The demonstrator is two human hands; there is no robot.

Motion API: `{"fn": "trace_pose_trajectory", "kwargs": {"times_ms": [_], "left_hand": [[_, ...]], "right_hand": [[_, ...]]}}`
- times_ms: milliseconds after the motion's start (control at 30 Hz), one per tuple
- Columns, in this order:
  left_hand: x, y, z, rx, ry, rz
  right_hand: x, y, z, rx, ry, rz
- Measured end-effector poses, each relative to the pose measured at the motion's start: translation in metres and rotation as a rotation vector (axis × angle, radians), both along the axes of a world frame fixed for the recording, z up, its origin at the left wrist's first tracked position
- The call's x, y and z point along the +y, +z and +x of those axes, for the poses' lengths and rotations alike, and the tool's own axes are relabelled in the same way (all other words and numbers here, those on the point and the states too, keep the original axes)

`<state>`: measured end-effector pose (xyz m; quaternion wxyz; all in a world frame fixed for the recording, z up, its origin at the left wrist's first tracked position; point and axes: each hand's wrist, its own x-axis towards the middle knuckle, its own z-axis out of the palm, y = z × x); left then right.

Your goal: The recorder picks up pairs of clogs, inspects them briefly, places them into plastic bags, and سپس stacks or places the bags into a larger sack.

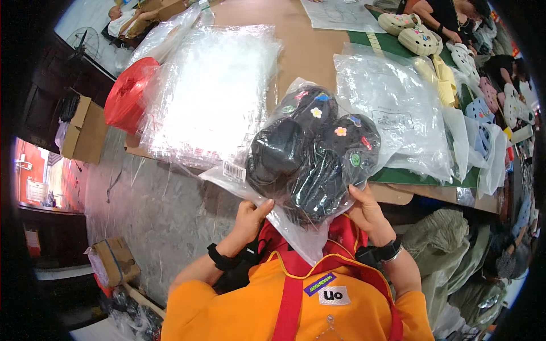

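Note:
A clear plastic bag (304,236) hangs in front of my chest with a pair of black clogs (276,148) inside it. Colourful charms, among them flower shapes, dot the clogs' uppers. My left hand (250,220) is closed on the bag's near left edge, thumb on top. At the right edge, close to a clog's heel, my right hand (368,210) grips the plastic, its other fingers partly hidden beneath. A white barcode label (234,171) sits on the left side of the bag. The bag's loose mouth droops toward my apron.
On the table (310,51), a stack of clear bags (207,91) lies left beside a red roll (131,94). Another bag pile (392,113) lies right. Several clogs (421,41) line the far right, near a person in black (449,20). Cardboard boxes (84,131) stand left.

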<state>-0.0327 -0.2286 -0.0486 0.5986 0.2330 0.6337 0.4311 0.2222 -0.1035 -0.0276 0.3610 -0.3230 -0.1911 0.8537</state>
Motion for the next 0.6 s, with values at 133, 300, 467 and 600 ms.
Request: {"fn": "trace_pose_trajectory", "kwargs": {"times_ms": [133,300,467,600], "left_hand": [[-0.001,0.027,0.008,-0.218,0.207,0.259],[-0.01,0.049,-0.006,-0.267,0.287,0.377],[-0.005,0.083,-0.019,-0.173,0.32,0.565],[0.005,0.04,-0.054,-0.561,0.05,0.588]], "right_hand": [[-0.005,0.001,0.001,0.024,0.013,0.044],[-0.011,0.019,-0.005,0.115,0.048,0.066],[-0.011,0.015,-0.003,0.379,0.134,0.158],[-0.003,0.024,0.005,0.807,-0.009,0.285]]}}
